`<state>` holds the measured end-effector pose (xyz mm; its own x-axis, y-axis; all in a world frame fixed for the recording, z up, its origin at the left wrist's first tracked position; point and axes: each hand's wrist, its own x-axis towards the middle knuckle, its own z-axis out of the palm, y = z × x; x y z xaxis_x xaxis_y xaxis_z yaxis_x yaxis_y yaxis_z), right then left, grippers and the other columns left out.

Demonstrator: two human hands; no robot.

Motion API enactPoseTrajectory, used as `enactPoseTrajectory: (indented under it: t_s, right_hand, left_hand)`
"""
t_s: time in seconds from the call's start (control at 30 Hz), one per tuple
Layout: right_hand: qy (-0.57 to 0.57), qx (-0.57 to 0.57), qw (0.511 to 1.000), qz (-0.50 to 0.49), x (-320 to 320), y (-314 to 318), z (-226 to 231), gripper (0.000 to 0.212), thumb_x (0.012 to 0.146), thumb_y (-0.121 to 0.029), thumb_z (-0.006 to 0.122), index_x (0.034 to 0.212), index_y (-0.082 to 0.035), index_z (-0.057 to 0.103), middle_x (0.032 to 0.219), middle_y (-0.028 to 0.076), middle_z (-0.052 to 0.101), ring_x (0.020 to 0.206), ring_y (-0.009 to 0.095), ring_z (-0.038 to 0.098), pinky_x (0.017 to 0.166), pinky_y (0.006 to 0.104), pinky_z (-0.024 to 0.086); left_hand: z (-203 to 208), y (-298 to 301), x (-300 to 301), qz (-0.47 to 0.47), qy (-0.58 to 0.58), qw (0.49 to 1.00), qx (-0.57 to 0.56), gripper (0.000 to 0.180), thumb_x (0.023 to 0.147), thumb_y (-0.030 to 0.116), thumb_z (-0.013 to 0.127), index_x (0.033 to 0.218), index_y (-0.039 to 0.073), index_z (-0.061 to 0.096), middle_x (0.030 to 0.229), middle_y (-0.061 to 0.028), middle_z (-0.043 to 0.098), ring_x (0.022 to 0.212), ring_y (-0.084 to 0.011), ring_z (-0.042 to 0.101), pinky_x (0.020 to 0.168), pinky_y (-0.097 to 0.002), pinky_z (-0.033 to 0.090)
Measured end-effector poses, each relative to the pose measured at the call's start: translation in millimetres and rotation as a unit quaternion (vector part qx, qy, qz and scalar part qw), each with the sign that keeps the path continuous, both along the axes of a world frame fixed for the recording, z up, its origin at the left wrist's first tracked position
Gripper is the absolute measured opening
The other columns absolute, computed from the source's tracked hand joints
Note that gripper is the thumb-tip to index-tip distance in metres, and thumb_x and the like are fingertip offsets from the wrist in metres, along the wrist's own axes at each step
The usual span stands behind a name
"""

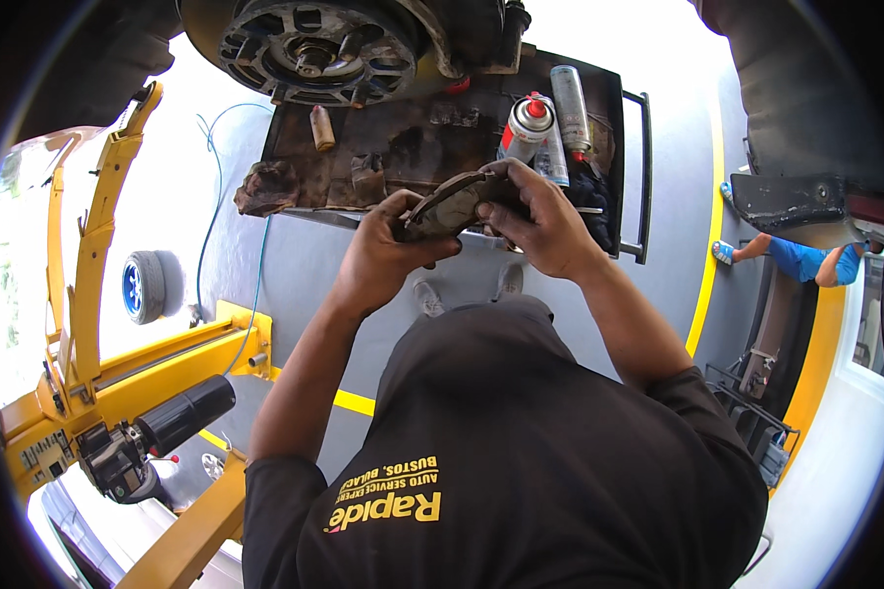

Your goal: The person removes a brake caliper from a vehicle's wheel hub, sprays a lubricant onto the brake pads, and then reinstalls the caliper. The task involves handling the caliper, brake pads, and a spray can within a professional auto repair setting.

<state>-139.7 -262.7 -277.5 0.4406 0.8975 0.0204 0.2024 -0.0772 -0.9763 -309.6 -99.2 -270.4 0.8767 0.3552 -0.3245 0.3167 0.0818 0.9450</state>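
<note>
Both my hands hold one curved, dirty brake pad [454, 203] in front of my chest. My left hand [388, 245] grips its left end from below. At the pad's right end, my right hand [545, 221] closes over the top edge. Just beyond the pad stands a dark tool cart tray [403, 147] with greasy rags [265, 187], two spray cans [530, 128] and a small brown bottle [321, 128]. A wheel hub [314, 49] of a lifted car hangs above the tray.
A yellow car lift arm [118, 373] with a black motor cylinder [182, 417] stands at the left. A loose wheel [144, 287] lies on the grey floor beyond it. A person in blue [805, 260] crouches at the right near a yellow floor line [712, 216].
</note>
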Motion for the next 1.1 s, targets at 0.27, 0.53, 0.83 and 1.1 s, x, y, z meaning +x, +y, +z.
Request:
enactPoseTrajectory:
  t_s: [0.27, 0.53, 0.83, 1.1]
  right_hand:
    - [0.247, 0.008, 0.967, -0.057, -13, 2, -2, 0.027, 0.099, -0.006, 0.066, 0.124, -0.002, 0.057, 0.101, 0.005, 0.070, 0.081, 0.006, 0.062, 0.066, 0.0241, 0.049]
    - [0.230, 0.003, 0.972, -0.050, -14, -8, -3, 0.035, 0.098, -0.003, 0.068, 0.131, -0.002, 0.054, 0.111, 0.007, 0.068, 0.097, 0.010, 0.064, 0.084, 0.0262, 0.053]
    - [0.238, 0.020, 0.971, -0.010, -23, -21, 11, 0.032, 0.098, -0.005, 0.066, 0.125, -0.005, 0.049, 0.092, 0.004, 0.065, 0.075, 0.006, 0.059, 0.065, 0.0251, 0.048]
    - [0.165, -0.014, 0.986, -0.028, -31, -22, 21, 0.028, 0.099, -0.015, 0.072, 0.114, -0.005, 0.050, 0.076, 0.006, 0.065, 0.069, 0.009, 0.059, 0.061, 0.0289, 0.047]
  left_hand:
    - [14, -12, -19, 0.147, -0.063, 0.971, -0.180, 0.044, 0.105, 0.018, 0.060, 0.143, -0.003, 0.053, 0.115, -0.0133, 0.071, 0.101, -0.0190, 0.068, 0.086, -0.0328, 0.055]
    - [17, -21, -27, 0.135, -0.102, 0.979, -0.113, 0.055, 0.100, 0.010, 0.064, 0.149, -0.008, 0.049, 0.127, -0.0157, 0.069, 0.111, -0.0201, 0.067, 0.095, -0.0340, 0.054]
    - [32, -23, -39, 0.129, -0.064, 0.989, -0.019, 0.046, 0.096, 0.006, 0.067, 0.140, -0.006, 0.061, 0.118, -0.0131, 0.072, 0.107, -0.0142, 0.064, 0.098, -0.0284, 0.050]
    - [36, -33, -38, 0.157, -0.077, 0.982, 0.066, 0.043, 0.096, 0.005, 0.067, 0.137, -0.004, 0.063, 0.114, -0.0114, 0.072, 0.105, -0.0143, 0.065, 0.097, -0.0288, 0.051]
